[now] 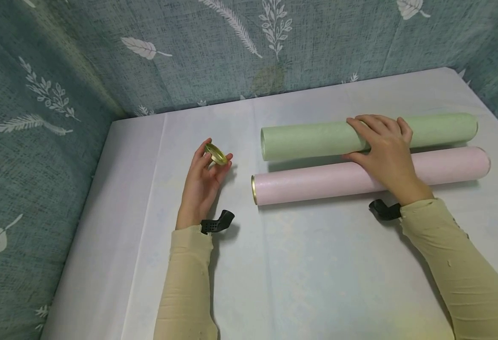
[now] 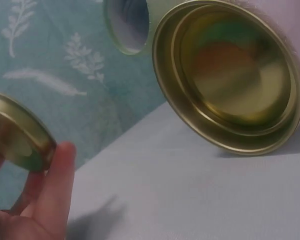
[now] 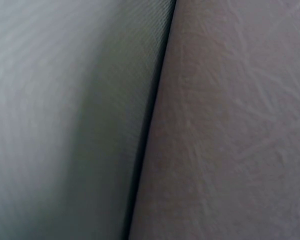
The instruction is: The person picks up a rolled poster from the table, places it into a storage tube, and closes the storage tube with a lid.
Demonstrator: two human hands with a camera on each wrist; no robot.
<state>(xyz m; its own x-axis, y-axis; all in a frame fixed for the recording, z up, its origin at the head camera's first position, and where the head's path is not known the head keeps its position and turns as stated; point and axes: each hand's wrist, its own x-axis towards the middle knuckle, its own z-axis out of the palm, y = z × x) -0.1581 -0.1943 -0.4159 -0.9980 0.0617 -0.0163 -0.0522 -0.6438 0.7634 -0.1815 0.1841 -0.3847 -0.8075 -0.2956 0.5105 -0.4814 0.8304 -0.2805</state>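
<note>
In the head view my left hand [image 1: 201, 182] holds a round gold metal lid [image 1: 216, 154] by its rim, above the table and left of the tubes. The left wrist view shows the same lid [image 2: 20, 135] between fingers and thumb. My right hand [image 1: 385, 146] reaches over the pink cardboard tube [image 1: 313, 183] and grips the green cardboard tube [image 1: 308, 140], fingers across its top and thumb on the near side. The green tube's left end [image 2: 129, 25] is open and hollow. A recessed gold metal end [image 2: 235, 75] closes the pink tube's left end.
Both tubes lie roughly side by side on a table with a white cloth [image 1: 317, 264]. Patterned blue-green fabric [image 1: 215, 52] hangs behind and to the left. The right wrist view is filled by the pink tube's wall [image 3: 230, 120] and pale cloth [image 3: 35, 120].
</note>
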